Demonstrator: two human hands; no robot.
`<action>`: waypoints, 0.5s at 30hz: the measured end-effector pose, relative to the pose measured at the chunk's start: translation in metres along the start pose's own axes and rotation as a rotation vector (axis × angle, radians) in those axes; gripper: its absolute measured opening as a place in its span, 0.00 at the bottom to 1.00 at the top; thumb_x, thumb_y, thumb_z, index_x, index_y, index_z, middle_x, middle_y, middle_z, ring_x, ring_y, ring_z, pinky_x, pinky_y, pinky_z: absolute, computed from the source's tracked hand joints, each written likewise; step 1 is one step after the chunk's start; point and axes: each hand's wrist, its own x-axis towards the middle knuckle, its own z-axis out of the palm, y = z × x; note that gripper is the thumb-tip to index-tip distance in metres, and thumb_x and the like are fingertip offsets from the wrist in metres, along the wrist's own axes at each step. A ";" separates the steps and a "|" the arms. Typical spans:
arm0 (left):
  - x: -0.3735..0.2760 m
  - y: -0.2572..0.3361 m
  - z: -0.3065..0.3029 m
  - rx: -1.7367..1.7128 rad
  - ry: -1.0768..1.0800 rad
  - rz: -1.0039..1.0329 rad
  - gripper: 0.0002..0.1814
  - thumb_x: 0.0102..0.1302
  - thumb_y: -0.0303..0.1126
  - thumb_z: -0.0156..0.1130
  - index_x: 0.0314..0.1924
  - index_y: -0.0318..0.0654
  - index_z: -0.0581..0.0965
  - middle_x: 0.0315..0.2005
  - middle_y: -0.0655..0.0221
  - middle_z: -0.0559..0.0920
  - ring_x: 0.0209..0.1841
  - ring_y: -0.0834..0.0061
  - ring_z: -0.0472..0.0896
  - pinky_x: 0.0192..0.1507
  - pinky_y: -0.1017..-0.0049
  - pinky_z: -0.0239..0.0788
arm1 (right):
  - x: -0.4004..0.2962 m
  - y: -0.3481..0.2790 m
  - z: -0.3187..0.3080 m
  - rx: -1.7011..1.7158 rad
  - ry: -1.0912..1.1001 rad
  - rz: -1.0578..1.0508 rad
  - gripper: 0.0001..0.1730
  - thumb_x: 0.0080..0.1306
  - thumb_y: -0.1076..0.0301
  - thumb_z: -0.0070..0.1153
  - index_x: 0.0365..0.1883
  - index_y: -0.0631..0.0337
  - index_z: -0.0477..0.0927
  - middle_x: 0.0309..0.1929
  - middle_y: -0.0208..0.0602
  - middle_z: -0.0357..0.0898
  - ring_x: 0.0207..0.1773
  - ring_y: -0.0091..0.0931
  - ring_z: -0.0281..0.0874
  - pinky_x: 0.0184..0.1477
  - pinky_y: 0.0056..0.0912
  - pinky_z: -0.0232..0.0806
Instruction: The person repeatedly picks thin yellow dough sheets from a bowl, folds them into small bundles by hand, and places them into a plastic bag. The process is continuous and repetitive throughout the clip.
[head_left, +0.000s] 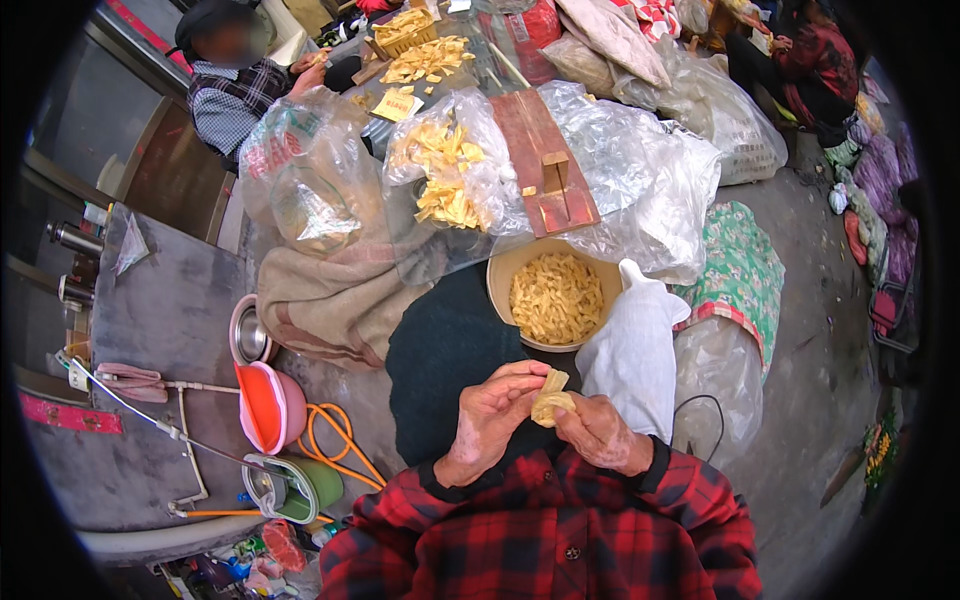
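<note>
Above my lap, my left hand (491, 416) and my right hand (604, 431) both hold a pale yellow strip (553, 397) that looks like dried tofu skin. It is folded or looped over itself, with one end sticking up. My left fingers pinch its upper part, while my right thumb and fingers grip the lower loop. Beyond the hands stands a beige tub (501, 281) with many small yellow pieces (556, 298) in it. A white cloth (626, 337) drapes over its right edge. A dark cloth (450, 360) covers my lap.
A glass-topped table (427, 262) carries an open plastic bag of yellow strips (450, 172) and a reddish board with a slotted wooden block (555, 176). Two people sit at the far left and far right. Pink basins, a green bucket (315, 487) and an orange hose (345, 427) lie left.
</note>
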 end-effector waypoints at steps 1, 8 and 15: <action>-0.001 0.004 0.001 0.082 -0.026 -0.009 0.13 0.67 0.19 0.52 0.50 0.24 0.78 0.54 0.53 0.75 0.56 0.67 0.75 0.60 0.71 0.66 | 0.000 0.000 0.001 0.016 0.004 -0.015 0.07 0.63 0.79 0.51 0.40 0.71 0.71 0.27 0.45 0.69 0.18 0.38 0.69 0.18 0.39 0.60; -0.011 0.031 0.006 0.524 -0.187 0.069 0.15 0.59 0.22 0.65 0.46 0.23 0.80 0.56 0.53 0.74 0.50 0.70 0.76 0.55 0.72 0.66 | -0.005 -0.008 0.005 0.140 0.017 -0.014 0.05 0.65 0.77 0.50 0.39 0.69 0.70 0.24 0.42 0.68 0.18 0.38 0.68 0.20 0.39 0.58; -0.018 0.020 0.010 0.100 -0.042 0.027 0.10 0.58 0.21 0.62 0.40 0.24 0.81 0.55 0.49 0.74 0.46 0.70 0.76 0.52 0.72 0.67 | -0.006 -0.010 0.010 0.095 0.063 -0.168 0.05 0.68 0.75 0.50 0.38 0.70 0.70 0.23 0.43 0.68 0.16 0.37 0.65 0.18 0.38 0.58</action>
